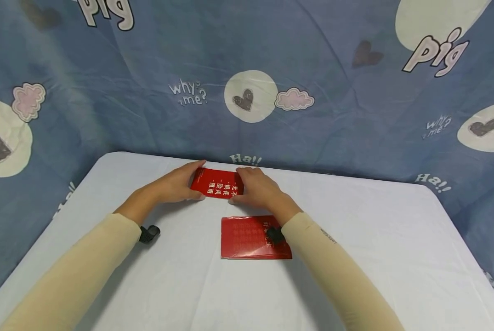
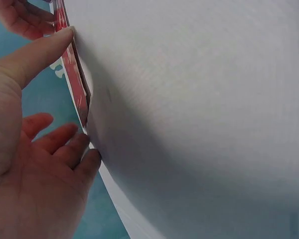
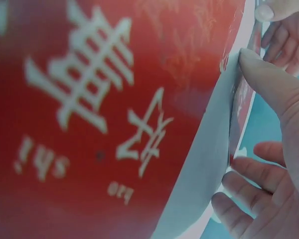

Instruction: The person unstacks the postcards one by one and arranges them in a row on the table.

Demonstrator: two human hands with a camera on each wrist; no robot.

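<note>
While left hand grips red packet, right hand too; nearer stack reads "shi".

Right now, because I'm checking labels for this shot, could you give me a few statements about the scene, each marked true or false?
1. Both the left hand and the right hand touch the far red packet. True.
2. The near red packet lies on the white table. True.
3. The left hand holds the near red packet. False: it is at the far red packet.
4. Both forearms are bare. False: pale sleeves cover them.
5. All behind the white table is plain white. False: there is a patterned blue backdrop.
</note>
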